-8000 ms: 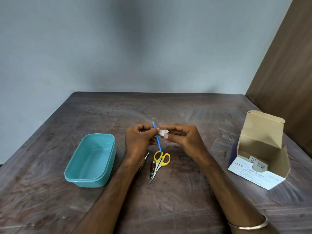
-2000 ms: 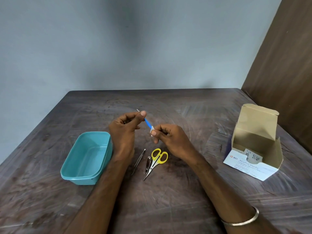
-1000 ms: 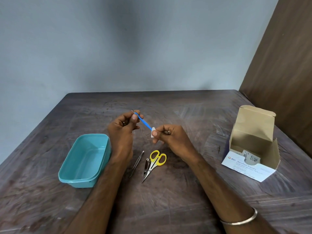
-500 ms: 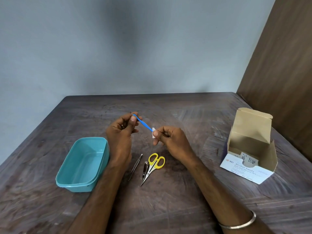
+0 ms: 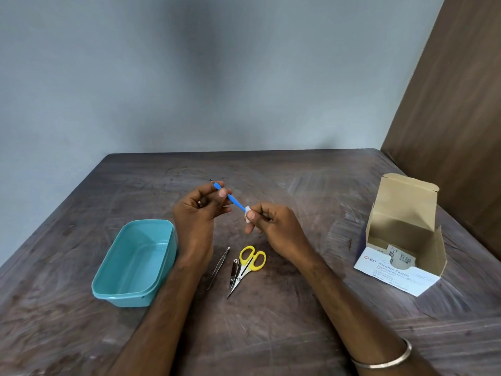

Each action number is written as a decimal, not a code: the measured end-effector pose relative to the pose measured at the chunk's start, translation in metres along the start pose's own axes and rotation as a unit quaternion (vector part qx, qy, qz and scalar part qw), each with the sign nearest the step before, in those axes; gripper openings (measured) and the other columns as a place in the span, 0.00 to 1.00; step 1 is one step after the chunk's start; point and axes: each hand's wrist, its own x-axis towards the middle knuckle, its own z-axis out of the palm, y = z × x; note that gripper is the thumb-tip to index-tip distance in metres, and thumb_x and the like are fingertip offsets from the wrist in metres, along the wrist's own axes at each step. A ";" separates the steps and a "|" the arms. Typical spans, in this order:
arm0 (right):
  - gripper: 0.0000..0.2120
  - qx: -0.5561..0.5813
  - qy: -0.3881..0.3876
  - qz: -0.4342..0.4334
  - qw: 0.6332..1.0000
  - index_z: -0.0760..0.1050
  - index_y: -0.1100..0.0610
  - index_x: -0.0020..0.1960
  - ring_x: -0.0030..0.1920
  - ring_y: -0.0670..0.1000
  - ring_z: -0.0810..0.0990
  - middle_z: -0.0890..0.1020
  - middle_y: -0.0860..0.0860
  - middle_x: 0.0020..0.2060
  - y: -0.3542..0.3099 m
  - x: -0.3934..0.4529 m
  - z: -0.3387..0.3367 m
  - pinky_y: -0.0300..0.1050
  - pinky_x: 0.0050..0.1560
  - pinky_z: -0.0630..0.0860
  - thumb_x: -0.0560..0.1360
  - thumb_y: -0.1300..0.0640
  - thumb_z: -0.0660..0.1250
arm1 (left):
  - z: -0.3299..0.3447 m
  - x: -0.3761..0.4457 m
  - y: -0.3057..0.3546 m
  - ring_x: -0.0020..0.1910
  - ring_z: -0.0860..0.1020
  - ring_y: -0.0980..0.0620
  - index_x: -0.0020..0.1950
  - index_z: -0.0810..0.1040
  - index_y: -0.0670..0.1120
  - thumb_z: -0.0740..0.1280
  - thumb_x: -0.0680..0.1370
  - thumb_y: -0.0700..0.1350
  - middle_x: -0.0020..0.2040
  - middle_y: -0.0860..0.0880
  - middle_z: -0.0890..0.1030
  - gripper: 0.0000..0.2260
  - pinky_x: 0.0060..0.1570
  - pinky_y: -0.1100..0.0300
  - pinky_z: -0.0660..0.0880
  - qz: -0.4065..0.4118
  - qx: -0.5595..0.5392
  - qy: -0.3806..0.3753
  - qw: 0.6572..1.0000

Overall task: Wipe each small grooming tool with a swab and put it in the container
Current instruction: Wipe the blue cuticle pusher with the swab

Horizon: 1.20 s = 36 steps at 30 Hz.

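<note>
Above the worktop's (image 5: 271,335) middle, the left hand (image 5: 198,213) pinches the blue tool's (image 5: 233,200) eleven-o'clock end; the right hand (image 5: 273,223) clamps the swab (image 5: 247,209) round its other end. Light, stiff, probably slippery: hold mid-handle.

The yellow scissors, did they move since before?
No. The yellow scissors lie in the same spot on the table, right beside the nail clipper and tweezers; only the camera shifted.
</note>
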 end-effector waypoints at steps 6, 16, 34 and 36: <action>0.08 0.008 0.013 -0.022 1.000 0.84 0.55 0.41 0.37 0.40 0.81 0.86 0.45 0.36 -0.004 -0.002 0.000 0.41 0.44 0.76 0.78 0.53 0.71 | 0.003 -0.003 -0.003 0.36 0.83 0.50 0.46 0.84 0.42 0.72 0.73 0.33 0.38 0.49 0.86 0.06 0.39 0.59 0.82 -0.023 0.021 -0.012 0.999; 0.08 0.016 0.031 -0.055 0.998 0.82 0.55 0.42 0.34 0.42 0.79 0.82 0.50 0.31 -0.009 -0.005 0.003 0.46 0.44 0.75 0.78 0.54 0.70 | 0.005 -0.004 -0.010 0.41 0.83 0.54 0.44 0.85 0.44 0.76 0.70 0.35 0.40 0.48 0.86 0.06 0.43 0.63 0.78 -0.036 0.055 -0.026 0.997; 0.09 -0.079 0.018 -0.106 0.991 0.80 0.52 0.47 0.30 0.45 0.76 0.80 0.48 0.30 -0.004 -0.002 0.004 0.39 0.34 0.70 0.82 0.51 0.64 | -0.002 -0.003 0.003 0.40 0.83 0.57 0.47 0.84 0.45 0.73 0.74 0.41 0.39 0.52 0.86 0.03 0.41 0.61 0.81 -0.019 0.098 -0.013 0.995; 0.08 -0.073 0.026 -0.106 0.991 0.80 0.52 0.47 0.31 0.48 0.77 0.80 0.49 0.31 -0.005 -0.003 0.005 0.45 0.35 0.72 0.81 0.51 0.65 | -0.002 -0.003 0.005 0.41 0.83 0.58 0.46 0.84 0.46 0.73 0.74 0.41 0.39 0.54 0.86 0.03 0.41 0.61 0.81 -0.020 0.102 -0.017 0.994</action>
